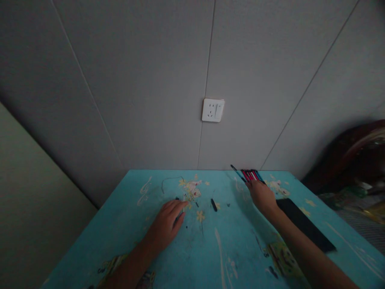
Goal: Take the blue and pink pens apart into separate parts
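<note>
My left hand (pixel 167 224) lies on the turquoise table (pixel 228 257), fingers curled around a thin white pen part (pixel 184 202) near a flower print. My right hand (pixel 261 195) reaches to the table's far edge, where its fingers rest on a bunch of several red, blue and black pens (pixel 249 174). Whether it grips them or only touches them is hard to tell. A small black pen cap (pixel 213 205) lies between the two hands.
A flat black rectangle (pixel 303 228), like a phone or case, lies right of my right forearm. A white wall socket (pixel 213 110) sits on the grey panelled wall behind. Dark blurred bedding (pixel 355 160) is at the right.
</note>
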A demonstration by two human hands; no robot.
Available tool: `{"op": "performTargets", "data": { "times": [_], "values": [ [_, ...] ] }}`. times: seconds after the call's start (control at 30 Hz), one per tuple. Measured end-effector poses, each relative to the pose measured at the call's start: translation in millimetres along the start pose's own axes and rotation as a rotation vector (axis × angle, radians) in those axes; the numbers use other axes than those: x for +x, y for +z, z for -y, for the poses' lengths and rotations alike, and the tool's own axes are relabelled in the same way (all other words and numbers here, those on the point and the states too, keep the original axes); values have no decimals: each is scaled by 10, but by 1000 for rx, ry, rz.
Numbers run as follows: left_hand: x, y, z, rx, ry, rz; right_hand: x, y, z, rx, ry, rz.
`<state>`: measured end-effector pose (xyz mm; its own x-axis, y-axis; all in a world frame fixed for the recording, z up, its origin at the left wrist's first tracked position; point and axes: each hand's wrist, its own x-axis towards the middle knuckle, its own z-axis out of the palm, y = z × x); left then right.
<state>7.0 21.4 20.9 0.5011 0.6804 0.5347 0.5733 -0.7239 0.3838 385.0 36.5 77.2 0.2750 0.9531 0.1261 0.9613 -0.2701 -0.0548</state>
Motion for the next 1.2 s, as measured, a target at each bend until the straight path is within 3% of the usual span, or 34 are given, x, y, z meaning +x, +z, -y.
{"op": "performTargets", "data": {
  "times": [0.13,0.2,0.3,0.47,0.6,0.7,1.0,1.2],
  "values": [
    [-49,56,-56,-35,-54,-34,-584,-104,480,140,-231,63],
    [-61,66,-87,-49,-48,-34,-822,-133,720,372,-482,142],
    [-64,43,-107,-67,-81,-40,-1014,-135,921,580,-551,151],
    [-139,14,-114,-29,19,39,-1095,61,853,815,-455,130],
    [-257,38,-156,60,139,84,-1140,217,771,821,-406,169],
    [-308,48,-146,97,177,85,-1149,222,771,849,-410,195],
    [-197,6,-118,9,55,116,-1167,109,816,1160,-363,273],
    [-161,-20,-123,-12,5,114,-1169,151,801,1110,-394,203]
  ]
}}
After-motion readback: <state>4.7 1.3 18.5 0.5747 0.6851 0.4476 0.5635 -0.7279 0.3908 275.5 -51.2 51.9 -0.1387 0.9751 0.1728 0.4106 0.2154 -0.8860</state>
